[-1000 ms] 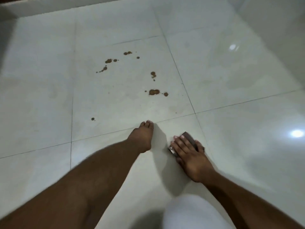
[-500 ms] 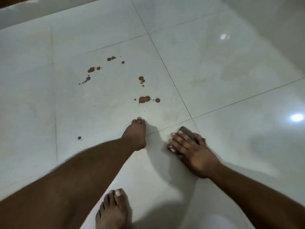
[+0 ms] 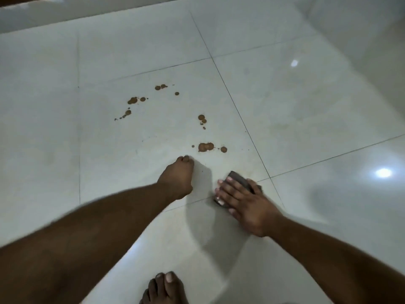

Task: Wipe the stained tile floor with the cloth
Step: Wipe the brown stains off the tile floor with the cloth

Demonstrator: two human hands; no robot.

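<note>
Brown stains dot one white floor tile: the biggest blot (image 3: 206,147) lies nearest me, a small pair (image 3: 202,118) sits beyond it, and more spots (image 3: 132,100) are scattered to the far left. My right hand (image 3: 247,205) lies flat with its fingers spread on a dark brown cloth (image 3: 237,177) and presses it to the floor on a grout line, just right of and nearer than the big blot. My left hand (image 3: 177,178) rests on the tile with curled fingers, a little short of that blot, and holds nothing.
A bare foot (image 3: 164,288) stands at the bottom edge between my arms. A pale wall base (image 3: 87,16) runs along the top of the view. The glossy tiles show lamp glare (image 3: 383,172) at the right.
Both hands have crept forward toward the stains, the right one sliding the cloth along. The bare foot has come into view at the bottom.
</note>
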